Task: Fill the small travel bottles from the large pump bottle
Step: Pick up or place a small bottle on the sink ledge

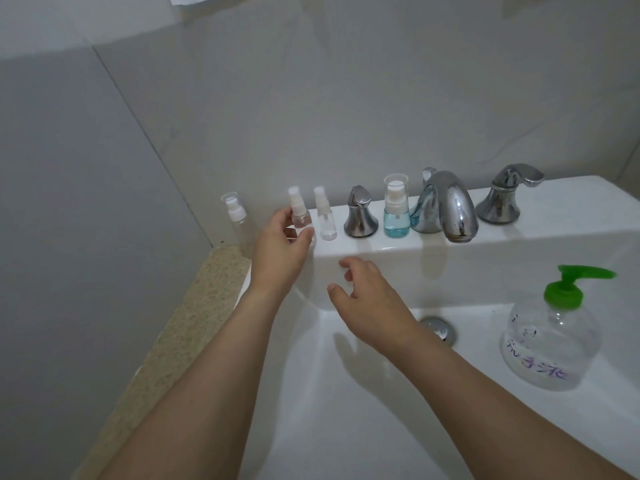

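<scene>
Clear spray bottle (pixel 300 216): upright, pinched in left hand (pixel 282 245) grip; right hand (pixel 369 299) slack-fingered, holding nothing, just below-right

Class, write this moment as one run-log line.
left hand: holds small clear bottle | right hand: open above sink | pump bottle: untouched

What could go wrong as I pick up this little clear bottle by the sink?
The left hand pinches one small clear bottle close beside another small spray bottle, so lifting it may topple the neighbour into the basin. The pump bottle sits on the sink's sloped right side and might slide.
</scene>
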Tool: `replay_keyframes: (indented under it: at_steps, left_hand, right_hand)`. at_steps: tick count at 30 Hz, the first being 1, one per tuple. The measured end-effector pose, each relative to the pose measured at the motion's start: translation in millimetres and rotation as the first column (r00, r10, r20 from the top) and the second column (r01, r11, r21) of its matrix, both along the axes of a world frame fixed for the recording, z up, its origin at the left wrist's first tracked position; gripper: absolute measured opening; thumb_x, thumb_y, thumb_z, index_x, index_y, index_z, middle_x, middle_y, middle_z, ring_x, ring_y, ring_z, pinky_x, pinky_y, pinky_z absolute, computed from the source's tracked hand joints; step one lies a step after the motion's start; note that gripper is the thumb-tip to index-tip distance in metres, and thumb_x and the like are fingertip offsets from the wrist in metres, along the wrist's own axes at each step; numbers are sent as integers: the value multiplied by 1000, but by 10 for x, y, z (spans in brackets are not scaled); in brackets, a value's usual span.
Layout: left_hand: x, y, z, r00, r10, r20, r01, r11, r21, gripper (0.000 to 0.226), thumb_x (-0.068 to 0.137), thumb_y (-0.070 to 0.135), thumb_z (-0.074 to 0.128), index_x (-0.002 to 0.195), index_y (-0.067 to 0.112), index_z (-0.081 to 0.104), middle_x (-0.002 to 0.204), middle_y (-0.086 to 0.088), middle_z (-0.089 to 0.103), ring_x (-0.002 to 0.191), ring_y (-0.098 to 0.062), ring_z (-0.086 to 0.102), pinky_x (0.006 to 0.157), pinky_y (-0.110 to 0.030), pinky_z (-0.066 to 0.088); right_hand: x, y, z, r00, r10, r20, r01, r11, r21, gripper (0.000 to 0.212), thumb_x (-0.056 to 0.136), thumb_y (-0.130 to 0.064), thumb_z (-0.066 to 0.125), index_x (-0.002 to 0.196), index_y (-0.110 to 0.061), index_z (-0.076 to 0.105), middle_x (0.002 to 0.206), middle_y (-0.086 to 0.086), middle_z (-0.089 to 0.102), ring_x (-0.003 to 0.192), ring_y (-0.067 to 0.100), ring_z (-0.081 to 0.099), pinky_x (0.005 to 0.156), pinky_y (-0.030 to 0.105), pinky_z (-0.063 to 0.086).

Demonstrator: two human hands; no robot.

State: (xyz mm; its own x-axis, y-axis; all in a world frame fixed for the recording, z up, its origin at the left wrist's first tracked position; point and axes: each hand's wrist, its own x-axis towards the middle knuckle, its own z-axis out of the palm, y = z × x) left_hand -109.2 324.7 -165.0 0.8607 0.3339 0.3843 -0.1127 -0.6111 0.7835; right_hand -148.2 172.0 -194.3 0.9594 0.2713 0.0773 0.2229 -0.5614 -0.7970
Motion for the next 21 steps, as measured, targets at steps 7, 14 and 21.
replay_keyframes:
  at_steps: [7, 14, 21]
  left_hand:
    - [28, 57, 20, 996, -15, -94, 5, 994, -111, 38, 86, 9, 69, 124, 13, 63, 110, 5, 69, 93, -7, 65, 88, -28, 54]
    - [-173, 254, 47, 985, 62, -159, -78, 992, -99, 45, 91, 8, 59, 135, 13, 55, 123, 4, 60, 101, -8, 58, 86, -23, 43]
    - [-237, 646, 144, 972, 157, -175, -170, 984, -56, 38, 89, 12, 61, 128, 11, 58, 122, 0, 61, 113, -19, 58, 95, -29, 45]
  right_hand:
    - [-13, 0, -16, 1000, 27, -2, -27, 999, -40, 54, 96, -35, 50, 146, -22, 32, 140, 0, 42, 114, 21, 53, 98, 36, 43]
    - [-51, 15, 20, 999, 40, 33, -37, 995, -88, 55, 97, -34, 51, 146, -22, 32, 139, 0, 43, 115, 20, 52, 98, 36, 43]
    - [-205, 447, 186, 984, 70, 165, -39, 982, -183, 55, 95, -31, 52, 145, -16, 34, 140, 5, 42, 123, 26, 47, 99, 38, 41]
